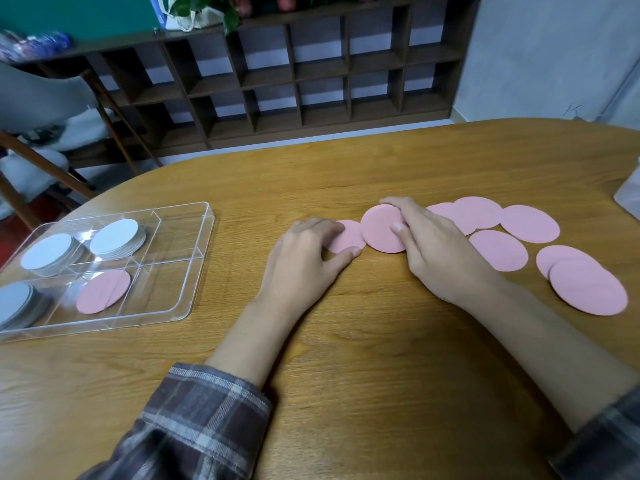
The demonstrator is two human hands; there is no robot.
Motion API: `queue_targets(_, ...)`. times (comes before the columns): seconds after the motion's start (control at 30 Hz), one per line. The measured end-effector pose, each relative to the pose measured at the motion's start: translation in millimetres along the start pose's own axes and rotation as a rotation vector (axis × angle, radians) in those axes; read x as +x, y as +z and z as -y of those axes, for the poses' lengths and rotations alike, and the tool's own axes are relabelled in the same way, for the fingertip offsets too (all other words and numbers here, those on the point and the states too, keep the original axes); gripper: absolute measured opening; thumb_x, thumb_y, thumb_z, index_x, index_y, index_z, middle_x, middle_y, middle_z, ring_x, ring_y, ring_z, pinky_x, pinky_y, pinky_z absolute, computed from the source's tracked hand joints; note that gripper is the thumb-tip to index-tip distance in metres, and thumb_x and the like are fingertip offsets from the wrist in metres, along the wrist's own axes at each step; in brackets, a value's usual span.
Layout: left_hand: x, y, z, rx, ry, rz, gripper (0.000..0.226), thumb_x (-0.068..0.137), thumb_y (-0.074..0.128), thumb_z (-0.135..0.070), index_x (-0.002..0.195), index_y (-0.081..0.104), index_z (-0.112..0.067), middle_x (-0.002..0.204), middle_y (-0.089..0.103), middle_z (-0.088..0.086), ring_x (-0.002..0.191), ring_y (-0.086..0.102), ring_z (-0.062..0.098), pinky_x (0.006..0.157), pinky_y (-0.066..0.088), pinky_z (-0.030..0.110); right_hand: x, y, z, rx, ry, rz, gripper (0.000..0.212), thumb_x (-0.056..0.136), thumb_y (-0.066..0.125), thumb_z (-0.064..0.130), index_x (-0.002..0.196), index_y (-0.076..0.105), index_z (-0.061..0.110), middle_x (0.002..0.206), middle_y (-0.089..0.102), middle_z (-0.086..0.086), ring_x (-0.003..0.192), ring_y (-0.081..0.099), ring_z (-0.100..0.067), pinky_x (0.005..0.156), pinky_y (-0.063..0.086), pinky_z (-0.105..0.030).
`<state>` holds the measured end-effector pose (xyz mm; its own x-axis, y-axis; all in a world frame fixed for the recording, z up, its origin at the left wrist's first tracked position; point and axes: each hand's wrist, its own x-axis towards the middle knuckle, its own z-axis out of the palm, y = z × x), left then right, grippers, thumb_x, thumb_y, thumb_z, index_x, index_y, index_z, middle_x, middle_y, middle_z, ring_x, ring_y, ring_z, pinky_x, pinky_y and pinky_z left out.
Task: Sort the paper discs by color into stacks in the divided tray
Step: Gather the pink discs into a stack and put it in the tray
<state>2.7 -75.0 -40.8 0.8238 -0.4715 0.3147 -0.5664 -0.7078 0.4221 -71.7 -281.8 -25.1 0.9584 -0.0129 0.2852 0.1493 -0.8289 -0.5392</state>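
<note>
My right hand [429, 244] pinches a pink disc [381, 228] at mid-table, thumb on its face, its left edge lifted. My left hand [304, 258] pinches another pink disc [346, 239] lying flat just left of it. Several more pink discs [530, 223] are spread on the wood to the right, some overlapping. The clear divided tray [194, 271] sits at the left. It holds three stacks of pale blue-grey discs [116, 235] and a small pink stack [102, 291] in the front middle compartment.
The wooden table's [346, 341] far edge curves behind the discs. A translucent object [628, 192] stands at the right edge. A chair [52, 109] and a dark cubby shelf [294, 74] are beyond the table.
</note>
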Motion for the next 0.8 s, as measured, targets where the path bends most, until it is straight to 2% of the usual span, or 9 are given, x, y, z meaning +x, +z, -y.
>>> queue_targets(0.1, -0.3, -3.7, -1.9, 0.06, 0.028, -0.001, 0.034, 0.098, 0.062, -0.054, 0.116, 0.072, -0.027, 0.115, 0.071, -0.012, 0.11, 0.059, 0.015, 0.085, 0.049, 0.032, -0.3, -1.8, 2.2, -0.016, -0.005, 0.003, 0.035, 0.109, 0.04, 0.023, 0.144, 0.044, 0.025, 0.13, 0.062, 0.001, 0.111, 0.059, -0.025, 0.091, 0.049, -0.048)
queue_targets(0.27, -2.4, -7.7, -2.5, 0.042, 0.016, -0.063, 0.029, 0.109, 0.043, -0.04, 0.099, 0.064, -0.022, 0.094, 0.069, -0.005, 0.094, 0.061, 0.025, 0.076, 0.052, 0.045, 0.4, -1.2, -2.6, 0.03, 0.031, -0.002, 0.022, 0.109, 0.041, 0.023, 0.129, 0.049, 0.021, 0.1, 0.059, 0.003, 0.093, 0.056, -0.025, 0.083, 0.049, -0.051)
queue_targets(0.37, -2.4, -8.3, -3.2, 0.011, 0.001, -0.034, 0.03, 0.1, 0.055, -0.056, 0.105, 0.068, -0.028, 0.101, 0.067, -0.013, 0.099, 0.06, 0.015, 0.076, 0.051, 0.038, 0.9, -1.9, -1.6, 0.036, 0.054, -0.037, 0.021, 0.108, 0.041, 0.022, 0.126, 0.05, 0.019, 0.098, 0.062, -0.002, 0.092, 0.056, -0.026, 0.082, 0.048, -0.05)
queue_targets(0.43, -3.8, -6.8, -5.6, 0.045, 0.019, 0.013, 0.048, 0.086, 0.065, -0.071, 0.114, 0.069, -0.032, 0.11, 0.063, -0.017, 0.108, 0.055, 0.008, 0.075, 0.046, 0.031, 1.0, -3.5, -1.2, 0.027, 0.071, -0.057, 0.021, 0.108, 0.041, 0.023, 0.126, 0.051, 0.018, 0.098, 0.063, -0.004, 0.093, 0.056, -0.025, 0.081, 0.048, -0.05)
queue_targets(0.5, -3.6, -5.3, -6.1, 0.056, 0.026, 0.016, 0.056, 0.079, 0.07, -0.074, 0.116, 0.07, -0.033, 0.112, 0.062, -0.018, 0.11, 0.054, 0.008, 0.075, 0.046, 0.031, 1.2, -4.6, -1.9, 0.017, 0.08, -0.073, 0.022, 0.108, 0.041, 0.024, 0.127, 0.051, 0.019, 0.099, 0.064, -0.004, 0.094, 0.057, -0.025, 0.082, 0.049, -0.05)
queue_targets(0.7, -3.8, -8.8, -8.5, 0.033, 0.127, -0.056, 0.028, 0.096, 0.065, -0.055, 0.094, 0.074, -0.028, 0.084, 0.065, -0.016, 0.087, 0.059, 0.013, 0.071, 0.052, 0.036, 1.5, -4.3, -3.7, 0.044, 0.08, -0.103, 0.021, 0.109, 0.041, 0.025, 0.125, 0.053, 0.018, 0.1, 0.064, -0.003, 0.094, 0.056, -0.021, 0.081, 0.046, -0.044)
queue_targets(0.8, -4.8, -11.6, -10.1, 0.053, 0.238, -0.128, 0.029, 0.105, 0.055, -0.042, 0.095, 0.073, -0.022, 0.083, 0.066, -0.014, 0.083, 0.06, 0.018, 0.069, 0.052, 0.039, 1.4, -4.6, -4.5, 0.062, 0.067, -0.116, 0.02, 0.109, 0.042, 0.024, 0.124, 0.054, 0.018, 0.102, 0.064, -0.001, 0.093, 0.055, -0.017, 0.078, 0.042, -0.036)
